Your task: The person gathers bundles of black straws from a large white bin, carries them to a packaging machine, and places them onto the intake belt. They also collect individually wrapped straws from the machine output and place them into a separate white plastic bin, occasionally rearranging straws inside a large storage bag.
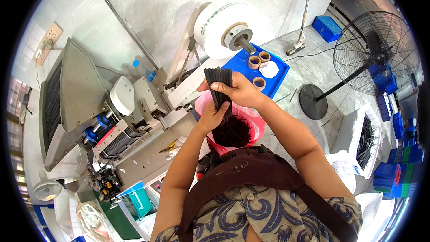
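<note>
A bundle of thin black straws (218, 75) stands nearly upright in front of me, gripped by both hands. My left hand (212, 117) is closed round its lower part. My right hand (238, 90) wraps the upper part from the right, with the thumb lying across the front. Just below sits a pink bag-lined container (257, 124), packed with more dark straws (233, 134) whose ends point up. The bundle's lower end reaches down in front of these, so whether it touches them I cannot tell.
A machine with a metal hopper (83, 92) full of black sticks stands left. Behind my hands are a large white paper roll (219, 24) and a blue tray (280, 74) with cardboard cores (254, 62). A black standing fan (371, 47) and white bin (354, 141) are right.
</note>
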### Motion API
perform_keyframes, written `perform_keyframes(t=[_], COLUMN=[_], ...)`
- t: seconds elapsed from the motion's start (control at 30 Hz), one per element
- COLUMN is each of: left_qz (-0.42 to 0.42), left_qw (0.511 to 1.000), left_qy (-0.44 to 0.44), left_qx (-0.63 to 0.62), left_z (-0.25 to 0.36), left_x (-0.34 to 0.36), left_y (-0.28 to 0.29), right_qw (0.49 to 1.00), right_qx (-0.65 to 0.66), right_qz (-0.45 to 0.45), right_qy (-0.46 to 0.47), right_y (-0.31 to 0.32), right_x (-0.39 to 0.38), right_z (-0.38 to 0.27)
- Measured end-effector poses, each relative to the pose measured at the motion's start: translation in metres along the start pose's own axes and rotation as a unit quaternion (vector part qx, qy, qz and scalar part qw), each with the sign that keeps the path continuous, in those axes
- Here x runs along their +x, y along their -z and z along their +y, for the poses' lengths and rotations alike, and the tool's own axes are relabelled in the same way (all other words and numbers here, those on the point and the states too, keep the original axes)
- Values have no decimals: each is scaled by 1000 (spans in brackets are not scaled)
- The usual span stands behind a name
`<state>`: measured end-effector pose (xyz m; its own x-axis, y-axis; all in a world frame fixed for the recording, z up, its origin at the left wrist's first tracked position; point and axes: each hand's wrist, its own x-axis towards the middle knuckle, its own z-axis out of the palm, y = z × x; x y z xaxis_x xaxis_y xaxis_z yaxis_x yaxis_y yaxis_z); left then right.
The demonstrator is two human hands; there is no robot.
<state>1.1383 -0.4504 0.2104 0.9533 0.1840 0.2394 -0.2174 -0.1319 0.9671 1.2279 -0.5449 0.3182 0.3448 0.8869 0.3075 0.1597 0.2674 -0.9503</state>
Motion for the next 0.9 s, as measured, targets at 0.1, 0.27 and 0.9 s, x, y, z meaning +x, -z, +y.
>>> perform_keyframes(t=[0.1, 0.27, 0.9], left_qz=[-6, 13, -99], left_qw=[1000, 999, 979], left_qy=[27, 15, 141], left_qx=[12, 32, -112], left_z=[-4, 0, 21], left_x=[-1, 1, -3], left_y=[1, 1, -3], right_qw=[1000, 999, 982], right_qx=[17, -35, 164], right_qz=[18, 11, 9], right_qy=[-18, -9, -92], right_y=[1, 2, 13], right_x=[-1, -2, 14], right_z=[5, 10, -15])
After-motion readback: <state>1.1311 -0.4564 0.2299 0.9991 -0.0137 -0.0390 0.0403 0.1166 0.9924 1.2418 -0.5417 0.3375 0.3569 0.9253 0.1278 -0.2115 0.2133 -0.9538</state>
